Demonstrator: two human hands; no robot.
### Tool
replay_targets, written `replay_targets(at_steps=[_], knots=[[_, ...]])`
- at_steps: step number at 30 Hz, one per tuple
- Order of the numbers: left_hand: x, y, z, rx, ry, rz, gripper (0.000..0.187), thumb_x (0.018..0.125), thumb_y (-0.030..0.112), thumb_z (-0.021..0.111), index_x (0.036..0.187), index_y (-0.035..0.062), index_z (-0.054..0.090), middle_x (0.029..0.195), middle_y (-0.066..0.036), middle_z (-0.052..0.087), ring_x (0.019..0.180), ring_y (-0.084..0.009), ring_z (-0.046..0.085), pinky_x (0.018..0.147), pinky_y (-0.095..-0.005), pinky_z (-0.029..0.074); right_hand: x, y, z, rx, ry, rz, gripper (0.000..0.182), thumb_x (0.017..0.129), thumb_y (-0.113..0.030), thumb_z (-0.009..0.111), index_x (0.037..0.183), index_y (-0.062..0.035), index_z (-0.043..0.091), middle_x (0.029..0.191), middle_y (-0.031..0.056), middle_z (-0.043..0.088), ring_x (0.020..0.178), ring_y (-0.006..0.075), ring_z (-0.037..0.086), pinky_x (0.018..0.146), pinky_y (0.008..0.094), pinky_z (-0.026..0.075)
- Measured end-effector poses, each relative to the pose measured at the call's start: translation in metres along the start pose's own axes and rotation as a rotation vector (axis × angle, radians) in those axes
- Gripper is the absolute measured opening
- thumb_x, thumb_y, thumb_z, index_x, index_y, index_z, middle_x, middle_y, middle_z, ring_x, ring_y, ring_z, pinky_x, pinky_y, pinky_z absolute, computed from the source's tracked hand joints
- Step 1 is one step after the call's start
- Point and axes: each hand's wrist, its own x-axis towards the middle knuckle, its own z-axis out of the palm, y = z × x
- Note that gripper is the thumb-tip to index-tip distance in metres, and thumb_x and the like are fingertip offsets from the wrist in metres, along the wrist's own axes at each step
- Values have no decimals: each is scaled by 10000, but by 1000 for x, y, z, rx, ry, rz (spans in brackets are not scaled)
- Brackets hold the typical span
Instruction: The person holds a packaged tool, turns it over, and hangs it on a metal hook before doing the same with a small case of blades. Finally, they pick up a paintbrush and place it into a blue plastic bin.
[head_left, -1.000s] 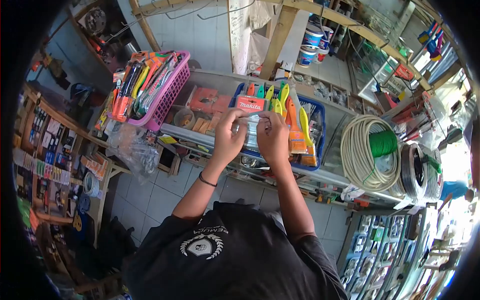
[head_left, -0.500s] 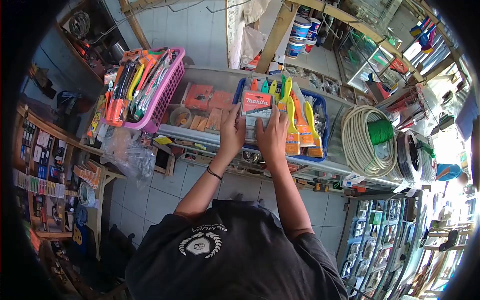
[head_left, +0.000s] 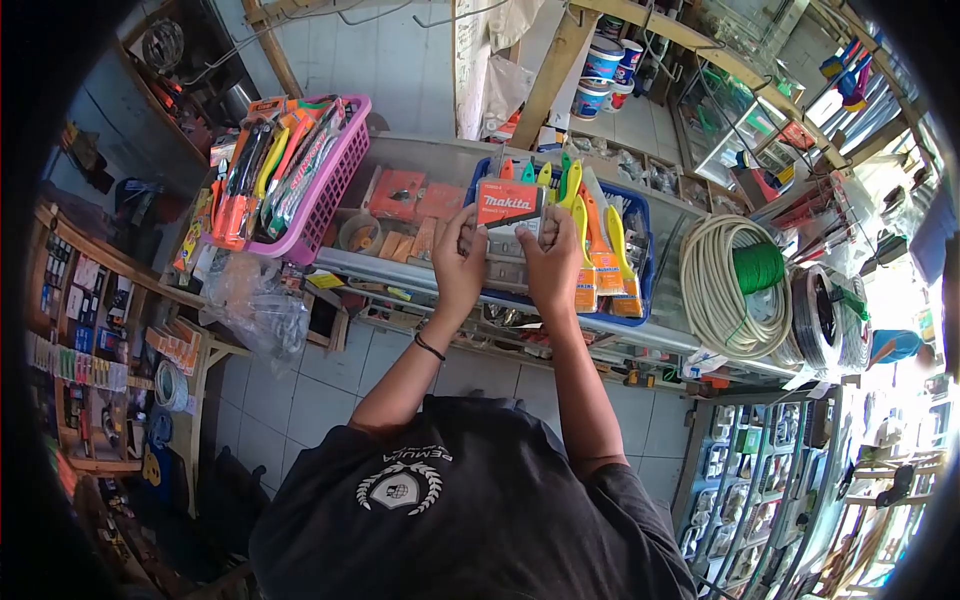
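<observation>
My left hand point(head_left: 459, 250) and my right hand point(head_left: 553, 260) grip a Makita package point(head_left: 510, 203) from its two sides. Its top is printed red and black with white lettering; the lower part looks silvery, and what it contains cannot be made out. Both thumbs lie on the near face while the fingers curl round the side edges. Behind and to the right of it, a blue basket point(head_left: 647, 283) holds several paint brushes point(head_left: 603, 262) with yellow, orange and green handles. My right hand is close to the yellow ones.
A pink basket point(head_left: 322, 193) of packaged tools stands on the left of the glass counter point(head_left: 412, 156). Coiled white cable point(head_left: 707, 290) and green cord point(head_left: 761, 264) lie on the right. Below the counter is a tiled floor point(head_left: 385, 362). A person in blue point(head_left: 893, 346) is at far right.
My fingers have curled in from lying spread on the package to wrapping its sides, with the thumbs on its face. The package has shifted very slightly.
</observation>
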Motion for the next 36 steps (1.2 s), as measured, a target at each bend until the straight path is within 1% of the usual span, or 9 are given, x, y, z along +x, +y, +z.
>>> replay_targets(at_steps=[6, 9, 12, 15, 18, 25, 31, 34, 36], knots=[[6, -12, -2, -249, -40, -171, 179, 1003, 106, 697, 1130, -14, 659, 932, 1, 648, 802, -43, 572, 727, -215, 476, 5, 14, 3, 224, -59, 56, 199, 962, -70, 716, 936, -30, 522, 776, -38, 393, 701, 70, 361, 605, 269, 346], [9, -16, -3, -258, -61, -209, 165, 1000, 124, 711, 1091, -3, 659, 880, 15, 647, 759, -32, 559, 694, -206, 470, 7, 19, 0, 133, -86, 5, 230, 985, -90, 688, 887, -43, 485, 769, -41, 356, 699, 61, 336, 592, 271, 315], [8, -17, 1, -161, -34, -158, 171, 992, 123, 722, 1088, -4, 658, 852, 17, 638, 732, -34, 543, 674, -207, 461, 6, 20, 2, 137, -90, 43, 167, 985, -89, 682, 966, -3, 540, 779, 8, 425, 690, 116, 372, 616, 302, 349], [6, -17, 5, -82, 20, -100, 169, 980, 112, 735, 1073, -11, 665, 836, 12, 629, 711, -41, 525, 655, -214, 450, 3, 21, 2, -145, -53, -147, 393, 979, -88, 667, 1307, 103, 562, 1135, 278, 632, 1047, 400, 643, 941, 450, 503], [4, -13, 6, -35, 57, -67, 154, 967, 95, 743, 1047, -20, 679, 830, -1, 618, 703, -51, 517, 642, -227, 442, 0, 16, 8, -199, 79, -304, 500, 966, -74, 667, 1403, 103, 503, 1256, 343, 575, 1174, 506, 558, 1020, 518, 453], [0, -2, 10, 57, 121, 36, 149, 956, 68, 744, 1064, -25, 703, 851, -26, 601, 713, -80, 518, 625, -252, 427, 3, 20, 3, -132, 2, -255, 537, 939, -23, 676, 1425, 76, 470, 1260, 292, 563, 1193, 473, 557, 1033, 498, 457], [1, 4, 14, 172, 132, 157, 270, 966, 28, 693, 1231, -26, 707, 814, -60, 571, 711, -117, 517, 606, -276, 411, 2, 13, 2, -83, 36, -249, 528, 899, 51, 686, 1382, 45, 474, 1239, 229, 526, 1129, 400, 563, 982, 446, 478], [0, 2, 9, 243, 52, 113, 336, 1006, 44, 649, 1336, -16, 672, 1028, -116, 683, 916, -191, 652, 832, -324, 518, 3, 12, 1, -27, 34, -243, 538, 894, 58, 688, 1387, 37, 473, 1231, 222, 519, 1115, 384, 555, 963, 435, 479], [0, 0, 11, 199, 60, 158, 360, 1013, 40, 633, 1368, -15, 651, 1143, -155, 706, 1019, -215, 673, 901, -330, 514, 3, 14, 1, 26, 13, -218, 537, 891, 62, 690, 1383, 32, 478, 1238, 224, 515, 1121, 383, 550, 959, 433, 479]])
